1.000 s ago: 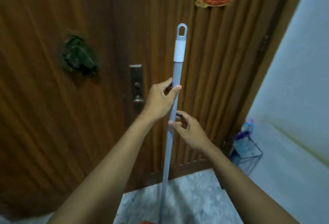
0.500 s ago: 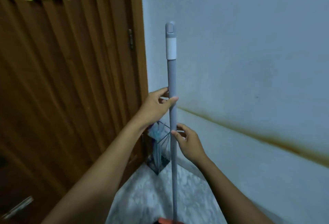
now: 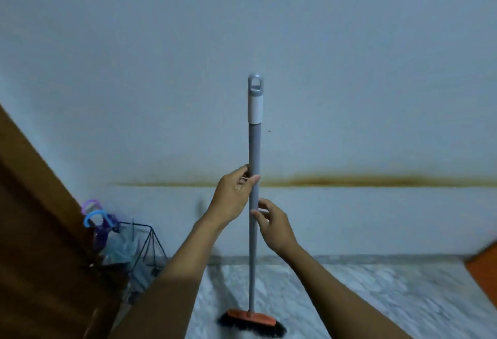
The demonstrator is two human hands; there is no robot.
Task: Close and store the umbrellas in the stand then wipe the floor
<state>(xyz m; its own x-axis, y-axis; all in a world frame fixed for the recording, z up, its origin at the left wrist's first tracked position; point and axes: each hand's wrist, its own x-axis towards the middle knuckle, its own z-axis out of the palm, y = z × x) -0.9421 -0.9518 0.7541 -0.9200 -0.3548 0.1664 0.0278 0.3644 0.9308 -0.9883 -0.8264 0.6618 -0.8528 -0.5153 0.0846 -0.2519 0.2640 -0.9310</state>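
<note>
A grey broom handle (image 3: 254, 145) stands upright in front of me, its orange head with black bristles (image 3: 251, 322) on the marble floor (image 3: 349, 290). My left hand (image 3: 233, 196) grips the handle at mid-height. My right hand (image 3: 274, 225) holds it just below, fingers curled round the pole. At the left, a black wire umbrella stand (image 3: 145, 252) in the corner holds closed umbrellas with a blue hooked handle (image 3: 94, 217) and a purple one (image 3: 90, 204).
A brown wooden door (image 3: 35, 244) fills the lower left beside the stand. A pale wall (image 3: 295, 42) with a brown horizontal stain (image 3: 363, 180) faces me. An orange object (image 3: 484, 271) juts in at the right edge.
My view has swung right from the door to the wall. Both hands stay on the broom handle, and the broom head is now visible on the floor.
</note>
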